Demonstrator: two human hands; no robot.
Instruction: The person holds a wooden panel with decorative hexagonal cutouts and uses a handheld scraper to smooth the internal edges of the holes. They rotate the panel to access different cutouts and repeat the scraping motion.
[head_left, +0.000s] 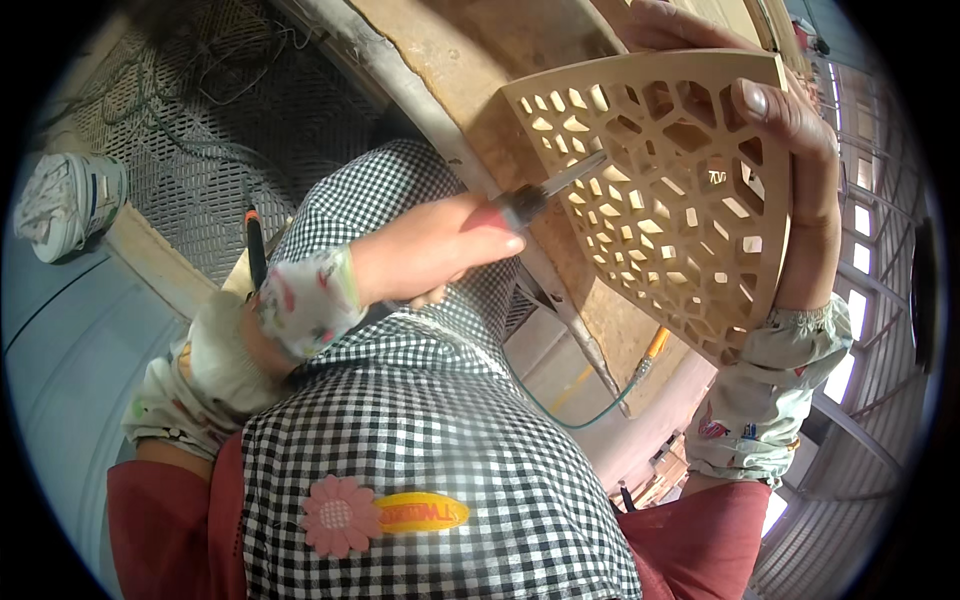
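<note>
My right hand (pixel 802 140) grips a pale wooden openwork panel (pixel 735 240) by its outer right edge. The thumb lies on the front face, and some fingers show beyond the top edge. The panel is tilted up and pierced with many irregular polygonal holes, larger at upper right and smaller toward the left. In my closed left hand (pixel 440 245) is a hand tool (pixel 525 203) with a red and black handle and a narrow grey metal blade. Its tip is over the panel's left part; I cannot tell whether it touches or enters a hole.
Behind the panel is a worn brown work surface (pixel 470 60) with a pale edge. An orange-tipped tool (pixel 655 345) on a green hose lies below the panel. At left stand a white bucket (pixel 95 200) and a black-handled tool (pixel 255 250); cables cross the grey slatted mat (pixel 190 110).
</note>
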